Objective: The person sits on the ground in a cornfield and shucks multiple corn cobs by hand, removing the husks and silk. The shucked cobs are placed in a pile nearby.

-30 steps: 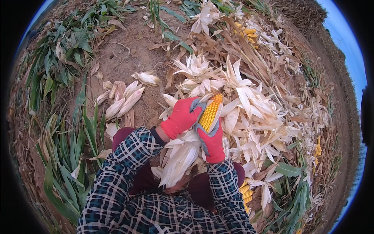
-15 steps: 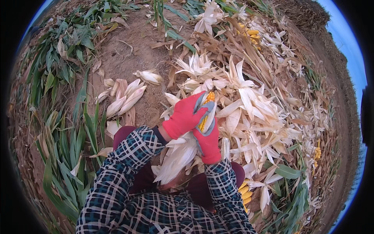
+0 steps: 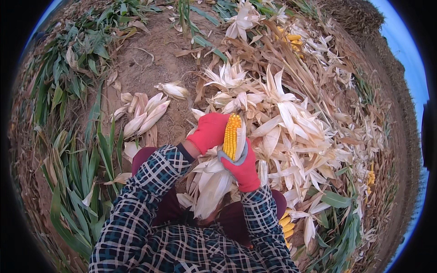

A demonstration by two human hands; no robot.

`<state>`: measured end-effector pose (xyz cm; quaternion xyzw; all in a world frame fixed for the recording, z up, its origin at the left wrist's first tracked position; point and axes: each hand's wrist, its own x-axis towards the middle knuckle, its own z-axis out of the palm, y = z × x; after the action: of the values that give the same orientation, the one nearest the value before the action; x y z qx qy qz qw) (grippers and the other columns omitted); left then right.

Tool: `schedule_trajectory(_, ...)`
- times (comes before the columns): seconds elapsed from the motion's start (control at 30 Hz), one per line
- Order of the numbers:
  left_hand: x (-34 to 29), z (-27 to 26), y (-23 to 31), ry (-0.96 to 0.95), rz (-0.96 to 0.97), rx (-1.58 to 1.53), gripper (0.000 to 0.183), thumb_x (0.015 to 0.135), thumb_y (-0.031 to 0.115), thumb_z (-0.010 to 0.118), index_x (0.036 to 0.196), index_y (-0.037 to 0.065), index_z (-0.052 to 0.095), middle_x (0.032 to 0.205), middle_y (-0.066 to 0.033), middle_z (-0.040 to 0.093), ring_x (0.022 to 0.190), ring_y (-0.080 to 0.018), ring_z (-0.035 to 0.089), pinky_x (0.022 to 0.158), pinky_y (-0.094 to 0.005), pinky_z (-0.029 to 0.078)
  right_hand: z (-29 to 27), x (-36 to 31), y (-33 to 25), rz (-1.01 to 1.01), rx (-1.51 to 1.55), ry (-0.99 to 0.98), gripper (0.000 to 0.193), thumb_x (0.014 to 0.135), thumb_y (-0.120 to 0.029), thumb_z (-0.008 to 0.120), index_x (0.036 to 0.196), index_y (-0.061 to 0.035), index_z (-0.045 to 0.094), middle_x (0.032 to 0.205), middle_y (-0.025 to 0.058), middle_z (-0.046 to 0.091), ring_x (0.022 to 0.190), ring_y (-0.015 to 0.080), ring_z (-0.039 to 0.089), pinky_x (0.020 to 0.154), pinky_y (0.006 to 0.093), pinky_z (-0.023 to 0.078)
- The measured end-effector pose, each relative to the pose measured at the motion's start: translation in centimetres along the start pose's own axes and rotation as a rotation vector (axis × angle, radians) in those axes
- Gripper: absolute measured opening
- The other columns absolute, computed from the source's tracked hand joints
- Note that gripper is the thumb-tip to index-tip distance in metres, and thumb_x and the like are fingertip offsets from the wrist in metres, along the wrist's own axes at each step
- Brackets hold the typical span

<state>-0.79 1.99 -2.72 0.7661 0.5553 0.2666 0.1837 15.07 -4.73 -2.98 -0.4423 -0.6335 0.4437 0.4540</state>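
Upright in front of me is a corn ear (image 3: 231,136), its yellow kernels bare on the front and left. A strip of pale husk (image 3: 241,136) still covers its right side. My right hand (image 3: 245,168), in a red glove with grey palm, is closed around the lower end, the thumb across the front. Against the ear's left side my left hand (image 3: 209,132), gloved alike, is closed on husk, its fingertips hidden behind the ear. Peeled-back husk leaves (image 3: 213,189) hang below my hands, between my knees.
Several unhusked ears (image 3: 148,113) lie on the soil at left, with another ear (image 3: 173,90) beyond them. A broad heap of dry husks (image 3: 296,132) spreads to the right. Bare yellow ears (image 3: 287,225) lie by my right knee and more ears (image 3: 291,38) farther off. Green corn leaves (image 3: 75,186) line the left.
The husk over the ear's front and left has come away, baring more kernels. My left thumb has left the ear's front, and my left hand has shifted slightly left and down.
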Motion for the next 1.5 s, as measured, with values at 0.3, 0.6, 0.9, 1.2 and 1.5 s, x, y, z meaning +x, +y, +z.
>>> schedule_trajectory(0.3,1.3,-1.5,0.4,0.46,-0.063,-0.957,0.041,0.087,0.012,0.069,0.125,0.002,0.058,0.109,-0.0105,0.068,0.097,-0.021,0.067,0.088,-0.034,0.053,-0.7,1.6,0.7,0.148,0.11,0.285,0.058,0.076,-0.017,0.082,0.122,0.0018,0.053,0.105,0.0116,0.064,0.091,0.0174,0.062,0.08,0.0333,0.051)
schedule_trajectory(0.6,-0.5,1.1,2.5,0.08,-0.076,-1.439,0.063,0.089,0.008,0.065,0.145,-0.002,0.037,0.135,-0.0124,0.053,0.124,-0.0177,0.052,0.105,-0.0322,0.042,0.7,1.6,1.1,0.039,-0.127,0.232,0.063,0.074,-0.017,0.081,0.127,-0.0016,0.05,0.112,0.0167,0.064,0.101,0.0285,0.066,0.085,0.0379,0.052)
schedule_trajectory(0.9,-1.5,1.2,0.9,-0.087,-0.099,-1.169,0.082,0.07,0.014,0.083,0.141,0.003,0.043,0.13,-0.0104,0.058,0.119,-0.0209,0.056,0.1,-0.0342,0.046,-3.7,1.5,-0.5,0.141,-0.199,-0.225,0.066,0.078,-0.015,0.079,0.133,0.0,0.048,0.113,0.0141,0.066,0.102,0.0226,0.066,0.085,0.0347,0.053)
schedule_trajectory(1.2,-1.0,0.5,0.9,0.273,0.25,-0.11,0.075,0.065,0.017,0.081,0.134,0.01,0.051,0.122,-0.0124,0.06,0.115,-0.0323,0.055,0.105,-0.0465,0.039,-4.5,2.6,-3.8,0.054,0.215,0.092,0.053,0.084,-0.006,0.074,0.132,0.0024,0.054,0.109,0.0103,0.067,0.086,0.0111,0.064,0.077,0.0254,0.052)
schedule_trajectory(1.5,-0.8,-0.2,1.2,0.347,0.39,0.017,0.074,0.061,0.01,0.078,0.131,0.01,0.053,0.125,-0.0115,0.058,0.119,-0.0325,0.053,0.108,-0.0505,0.035,-3.0,3.0,-1.8,0.098,0.477,0.272,0.023,0.094,-0.012,0.065,0.112,0.0033,0.063,0.1,0.0055,0.065,0.073,0.0094,0.063,0.064,0.0234,0.053)
